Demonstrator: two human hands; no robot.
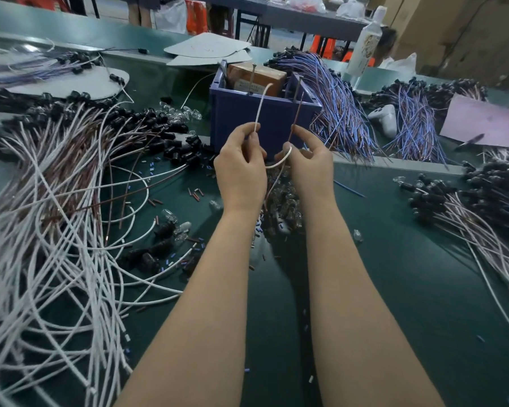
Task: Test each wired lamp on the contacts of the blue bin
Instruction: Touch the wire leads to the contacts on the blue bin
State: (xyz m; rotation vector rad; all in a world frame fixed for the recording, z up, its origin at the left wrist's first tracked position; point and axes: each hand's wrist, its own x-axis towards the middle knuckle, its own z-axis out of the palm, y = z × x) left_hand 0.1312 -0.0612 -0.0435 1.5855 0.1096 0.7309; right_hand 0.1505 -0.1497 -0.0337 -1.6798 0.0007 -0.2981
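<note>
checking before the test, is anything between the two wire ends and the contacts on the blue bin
Nothing visible does. The left hand holds the white wire and the right hand the brown wire up before the blue bin, by its upright pins.

Small-parts assembly workshop; long green-topped bench (394, 259) heaped with wired lamps (56, 215) in white-and-brown bundles; further blue-and-purple bundles (335, 107) at right; loose glass bulbs (282, 201) and cut sleeve scraps (196, 195) scattered on surface; blue bin (247, 118) with upright metal pins (252, 74) mid-bench; second long table (306, 19), orange stools (196, 16), stacked cardboard cartons (453, 33) behind.
</note>
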